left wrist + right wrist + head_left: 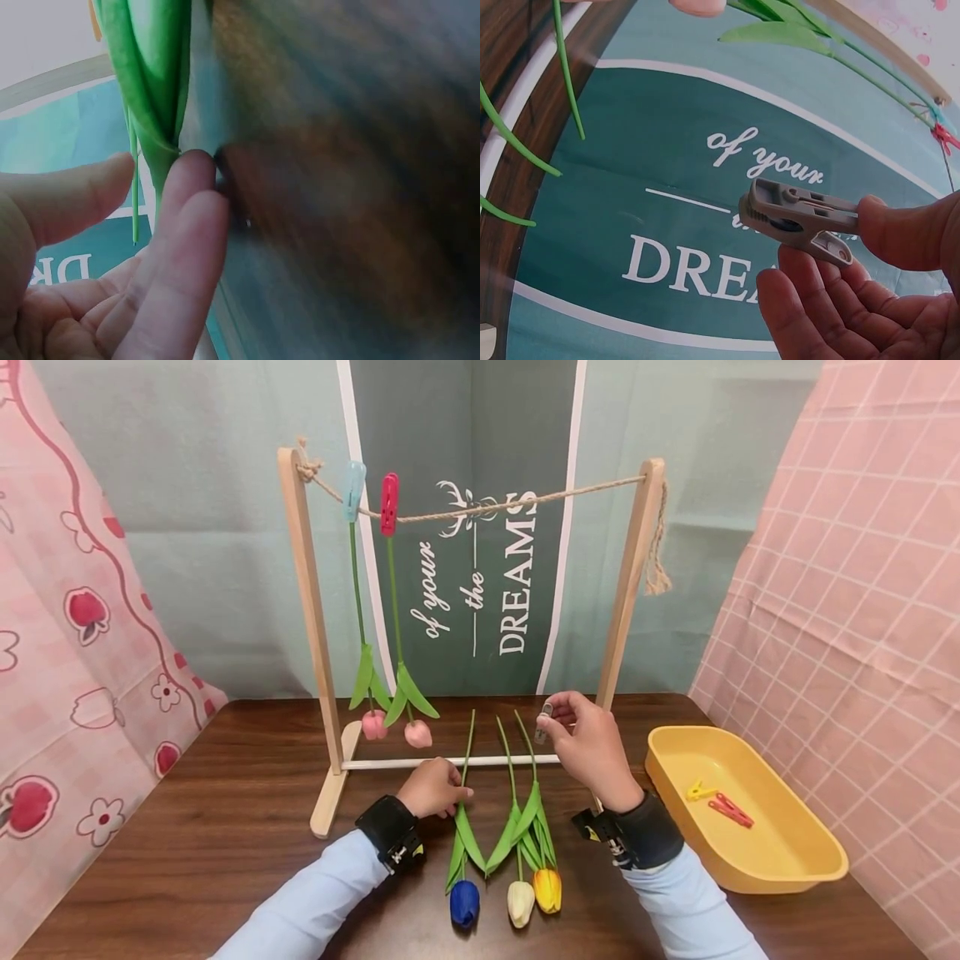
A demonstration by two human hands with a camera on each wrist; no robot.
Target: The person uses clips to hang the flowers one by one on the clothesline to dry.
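A blue tulip (465, 903) lies on the table with its stem pointing away from me. My left hand (433, 789) is at its stem, just above the leaves (154, 75); in the left wrist view the thumb stands apart from the fingers, whose tips touch or overlap the stem. My right hand (594, 745) pinches a grey clothespin (799, 217) between thumb and fingers, raised over the far ends of the other stems. To the right of the blue tulip lie a white tulip (521, 903) and a yellow-orange tulip (547, 891), their leaves overlapping.
A wooden frame (307, 610) carries a sagging rope (480, 513). Light-blue (354, 492) and red (389, 504) clothespins hold two pink tulips (417, 734) upside down on it. At right, a yellow basin (780, 852) contains yellow (701, 791) and red (731, 811) clothespins. A white bar (405, 763) crosses low.
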